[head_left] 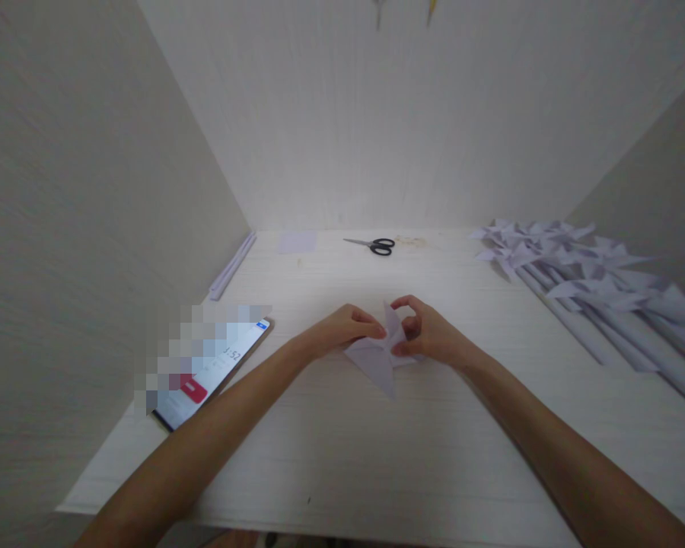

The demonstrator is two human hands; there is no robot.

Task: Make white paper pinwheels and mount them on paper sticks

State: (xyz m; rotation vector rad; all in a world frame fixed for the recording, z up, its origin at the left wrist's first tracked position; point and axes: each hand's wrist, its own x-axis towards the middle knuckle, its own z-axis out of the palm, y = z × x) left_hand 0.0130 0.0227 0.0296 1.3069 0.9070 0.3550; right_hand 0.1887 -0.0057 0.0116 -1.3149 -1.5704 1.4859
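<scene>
A white paper pinwheel (377, 364) lies between my hands over the middle of the table, its pointed blades spread out. My left hand (345, 329) pinches it near the centre from the left, thumb and fingers on the paper. From the right, my right hand (425, 331) grips the folded blades, with its index finger curled over an upright point and the thumb close to the centre. The fingers partly cover the middle of the pinwheel.
Black-handled scissors (380, 246) lie near the back wall, beside a square paper sheet (297, 242). Rolled paper sticks (233, 266) rest at the left edge. A phone (217, 373) lies by my left forearm. Several finished pinwheels on sticks (587, 274) are piled at right.
</scene>
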